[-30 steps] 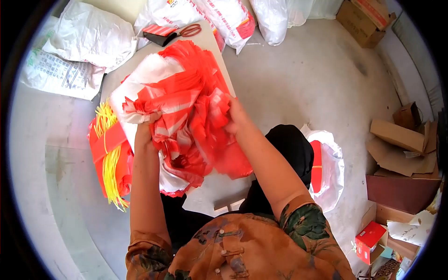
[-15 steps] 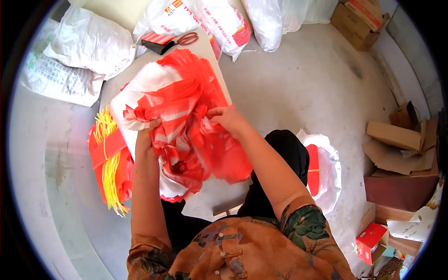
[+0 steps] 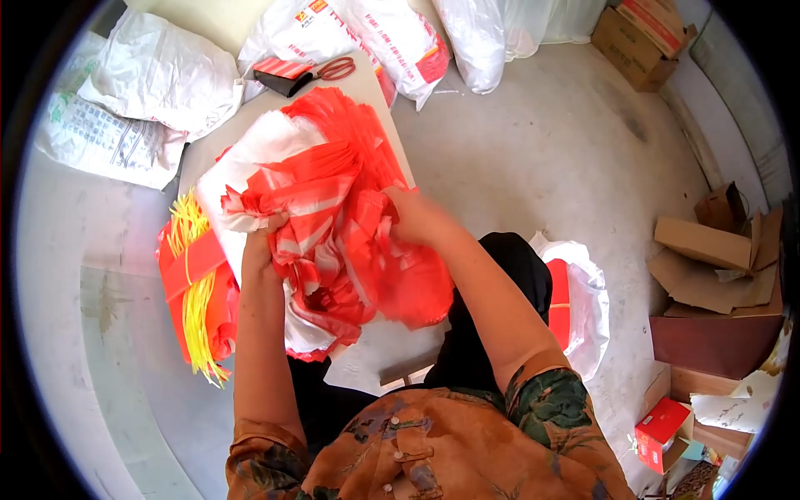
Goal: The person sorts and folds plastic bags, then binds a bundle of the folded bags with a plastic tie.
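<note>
A crumpled bundle of thin red-and-white plastic sheeting (image 3: pixel 321 217) lies over the front of the table and hangs past its edge. At its left side, my left hand (image 3: pixel 268 237) is closed on a gathered fold. My right hand (image 3: pixel 414 218) is at the right side of the bundle, against the red film; it is smeared by motion and its fingertips are hidden. More red sheeting (image 3: pixel 367 125) is spread behind, on a white piece (image 3: pixel 268 137).
Red-handled scissors (image 3: pixel 336 68) and a black pouch (image 3: pixel 285 82) lie at the table's far end. Yellow strips (image 3: pixel 200 308) hang on red material at left. White sacks (image 3: pixel 162 75) stand behind. On the right are a white bag (image 3: pixel 593 308) and cardboard boxes (image 3: pixel 704 242).
My right hand has shifted slightly right and down along the red sheeting, and the folds near it have moved. My left hand keeps its place.
</note>
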The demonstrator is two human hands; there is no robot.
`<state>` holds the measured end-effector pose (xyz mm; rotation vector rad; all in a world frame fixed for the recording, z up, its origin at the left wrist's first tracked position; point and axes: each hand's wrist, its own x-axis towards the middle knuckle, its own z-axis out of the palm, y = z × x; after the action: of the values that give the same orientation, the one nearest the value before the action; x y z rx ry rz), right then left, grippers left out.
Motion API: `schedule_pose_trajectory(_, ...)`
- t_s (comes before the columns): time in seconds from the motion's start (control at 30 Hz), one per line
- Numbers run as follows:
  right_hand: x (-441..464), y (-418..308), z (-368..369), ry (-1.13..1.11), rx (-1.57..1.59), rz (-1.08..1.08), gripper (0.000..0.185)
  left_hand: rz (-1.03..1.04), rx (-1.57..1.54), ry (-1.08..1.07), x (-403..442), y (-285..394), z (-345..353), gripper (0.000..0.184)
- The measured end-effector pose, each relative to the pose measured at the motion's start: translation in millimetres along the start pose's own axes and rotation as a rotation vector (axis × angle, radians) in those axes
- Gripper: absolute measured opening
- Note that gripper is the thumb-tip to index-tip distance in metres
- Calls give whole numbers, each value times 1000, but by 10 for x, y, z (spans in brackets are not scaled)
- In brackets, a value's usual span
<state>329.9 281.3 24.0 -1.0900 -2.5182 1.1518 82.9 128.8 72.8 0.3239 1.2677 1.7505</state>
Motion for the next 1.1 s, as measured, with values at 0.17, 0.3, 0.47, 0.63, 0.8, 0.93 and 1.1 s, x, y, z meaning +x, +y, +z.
schedule_pose_trajectory(0.17,72,278,317,448,-68,-242,39,-1,-5,21,-43,9,76,59)
schedule_pose_trajectory(0.3,53,91,222,380,-233,-291,24,-1,-31,7,-38,12,90,59)
schedule_pose_trajectory(0.47,93,-60,313,502,-346,-472,9,6,-18,-45,-2,-7,12,59)
schedule_pose_trajectory(0.63,127,216,563,396,-93,-243,8,-3,-16,11,-5,-9,-9,58)
schedule_pose_trajectory(0.8,113,264,433,260,14,-141,21,-14,-60,29,-17,0,25,55)
schedule_pose_trajectory(0.93,319,149,324,219,-44,-117,33,-18,-48,58,0,13,11,55)
schedule_pose_trajectory(1.1,392,-201,88,47,-170,-47,37,-33,-41,55,-34,41,58,54)
